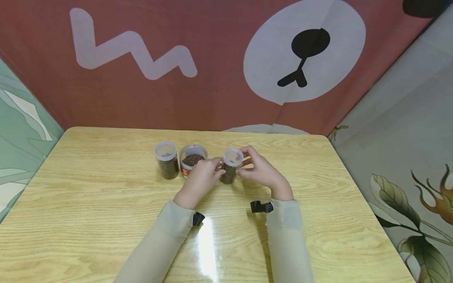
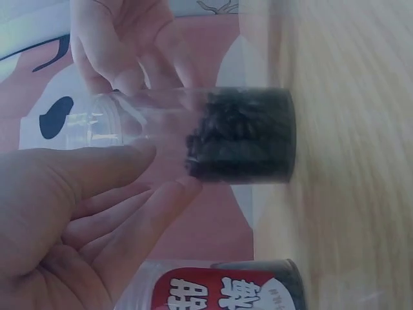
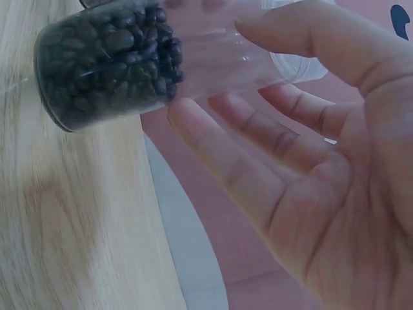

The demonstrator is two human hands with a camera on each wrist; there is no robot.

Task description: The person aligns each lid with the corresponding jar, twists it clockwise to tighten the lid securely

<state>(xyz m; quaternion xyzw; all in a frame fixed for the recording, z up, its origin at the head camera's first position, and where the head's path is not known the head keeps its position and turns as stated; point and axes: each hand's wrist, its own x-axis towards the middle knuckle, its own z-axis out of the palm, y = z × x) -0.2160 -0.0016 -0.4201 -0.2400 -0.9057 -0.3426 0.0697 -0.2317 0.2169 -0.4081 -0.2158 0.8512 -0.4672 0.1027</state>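
A clear jar (image 1: 230,173) with a translucent lid, part filled with dark bean-like pieces, stands upright near the back of the table between both hands. My left hand (image 1: 201,177) holds its left side, thumb and fingers bent about the wall. From the right, my right hand (image 1: 260,169) holds the same jar, its thumb (image 3: 284,32) across the upper wall and its fingers along the side. Just left of it stands a wider clear tub (image 1: 185,171) of brown pellets with a red label, partly hidden by my left hand.
A second lidded clear jar (image 1: 167,167) with dark contents stands left of the tub. The light wood table (image 1: 106,220) meets a red cloth backdrop (image 1: 212,102) behind the containers. Patterned cloth (image 1: 396,149) hangs at the right side.
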